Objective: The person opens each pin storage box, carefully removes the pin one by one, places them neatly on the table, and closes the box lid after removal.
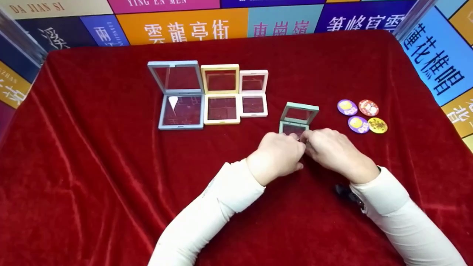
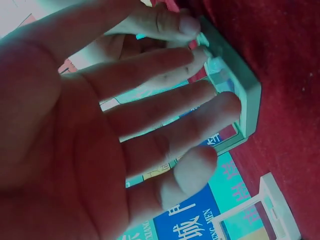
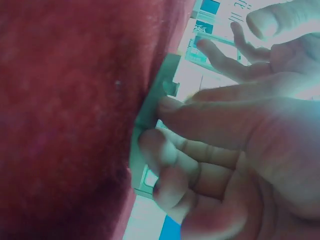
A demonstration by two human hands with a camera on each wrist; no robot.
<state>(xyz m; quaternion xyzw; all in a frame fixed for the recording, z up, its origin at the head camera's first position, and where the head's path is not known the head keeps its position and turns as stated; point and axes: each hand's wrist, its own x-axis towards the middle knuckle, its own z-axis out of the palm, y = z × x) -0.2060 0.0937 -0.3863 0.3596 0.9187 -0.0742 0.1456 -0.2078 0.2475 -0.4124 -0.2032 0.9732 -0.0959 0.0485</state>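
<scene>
A small green hinged display frame (image 1: 294,127) with clear film panes stands on the cloth with its lid raised. My left hand (image 1: 275,157) reaches its front from the left. In the left wrist view, the long fingers (image 2: 165,142) are loosely extended, fingertips at the film and rim, with the thumb apart. From the right, my right hand (image 1: 332,151) holds the frame's near edge, its thumb (image 3: 200,117) and curled fingers against the green rim (image 3: 150,110). The knuckles cover the frame's front edge in the head view.
Open blue (image 1: 181,127), yellow (image 1: 221,122) and white (image 1: 253,115) frames stand in a row at the back left. Several round badges (image 1: 358,125) lie on the right. Red velvet (image 1: 111,207) covers the table, with printed panels (image 1: 184,29) around the back and sides.
</scene>
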